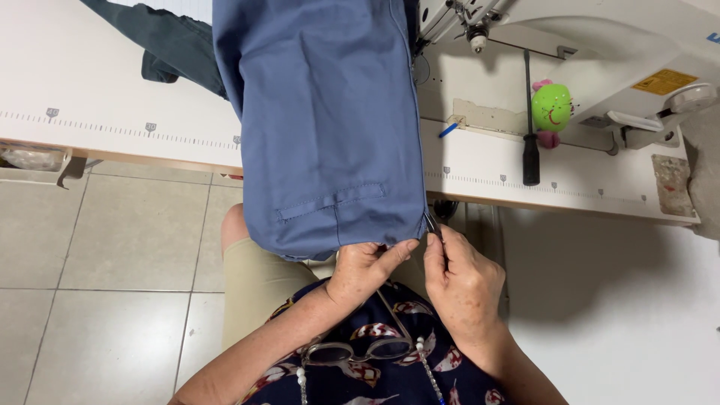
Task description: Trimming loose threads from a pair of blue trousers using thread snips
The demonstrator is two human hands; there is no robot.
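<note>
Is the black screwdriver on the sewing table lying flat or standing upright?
Lying flat: the black screwdriver rests lengthwise on the sewing table, beside the green pincushion.

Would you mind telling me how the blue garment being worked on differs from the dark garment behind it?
The blue garment is a lighter slate blue; the dark garment is deep grey-green. The blue one hangs off the table edge into the left hand and right hand; the dark one lies bunched, untouched. Both are woven cloth.
</note>
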